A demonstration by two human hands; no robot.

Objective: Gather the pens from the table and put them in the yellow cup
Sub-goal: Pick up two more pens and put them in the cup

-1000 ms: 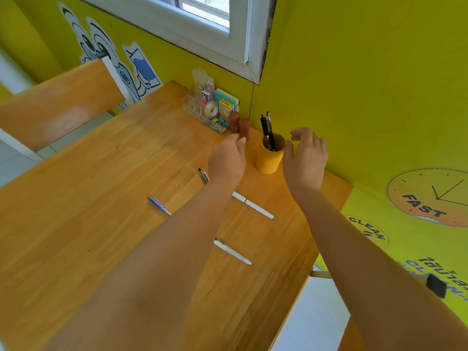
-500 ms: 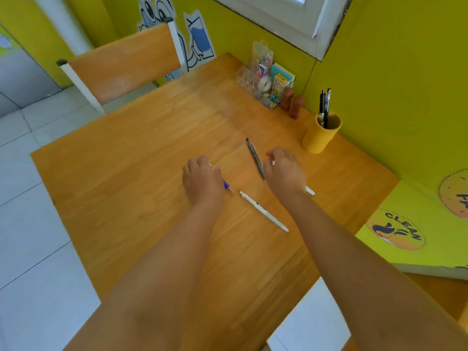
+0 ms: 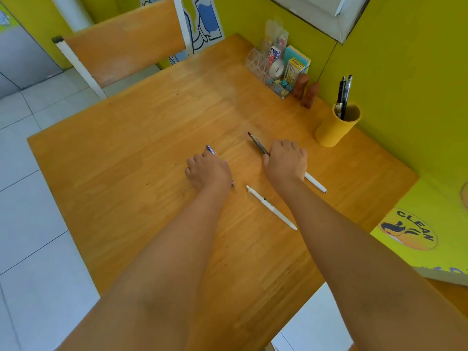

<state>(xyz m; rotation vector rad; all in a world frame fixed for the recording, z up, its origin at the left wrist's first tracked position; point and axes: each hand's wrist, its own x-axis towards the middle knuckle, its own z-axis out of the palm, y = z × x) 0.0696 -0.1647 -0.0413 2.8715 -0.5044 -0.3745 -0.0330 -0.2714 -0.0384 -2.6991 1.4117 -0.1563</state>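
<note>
We brought our hands back from the yellow cup (image 3: 336,127) to the table (image 3: 131,158). Our left hand (image 3: 209,171) closed over the blue pen (image 3: 211,149); our right hand (image 3: 285,162) gripped the dark pen (image 3: 258,144).

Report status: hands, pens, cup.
Left hand closed over blue pen; right hand on dark pen. Two white pens loose. Yellow cup holds pens, path clear.

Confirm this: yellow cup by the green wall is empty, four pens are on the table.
Not quite. The head view shows the yellow cup already holding dark pens standing upright. The rest stands: it is by the green wall, with four pens on the table.
</note>
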